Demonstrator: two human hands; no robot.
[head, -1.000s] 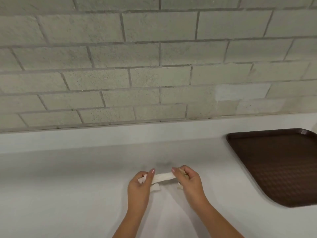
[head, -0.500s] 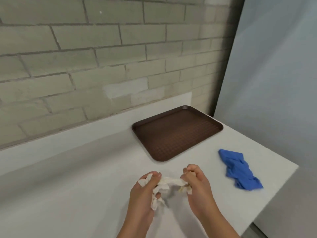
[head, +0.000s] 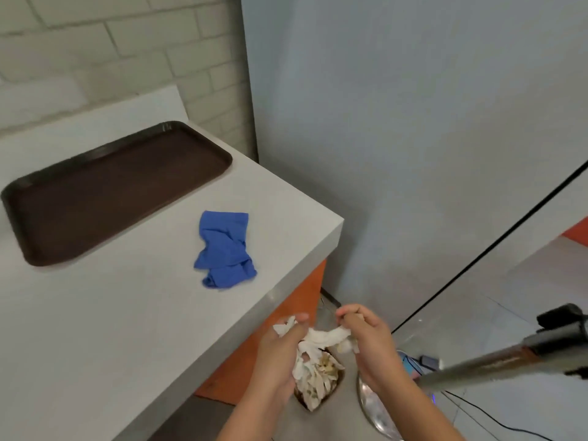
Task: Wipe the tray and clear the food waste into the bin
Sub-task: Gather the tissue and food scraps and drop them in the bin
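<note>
My left hand point(head: 276, 354) and my right hand point(head: 369, 342) grip the two ends of a crumpled white paper napkin point(head: 318, 340), held in the air past the counter's right edge. Directly below the hands stands a small brown bin point(head: 321, 388) on the floor, with crumpled paper and food scraps in it. The brown tray point(head: 105, 189) lies on the white counter point(head: 95, 329) at the back left, with nothing on it. A blue cloth point(head: 224, 249) lies crumpled on the counter, to the right of the tray.
A grey wall panel point(head: 413, 122) rises right of the counter. A metal pole with a black clamp point(head: 509, 354) crosses the lower right. A shiny metal dish point(head: 372, 405) and cables lie on the floor beside the bin. The counter's side is orange.
The view has swung right and down. Both hands have carried the napkin from above the counter to beyond its right edge, over the bin on the floor.
</note>
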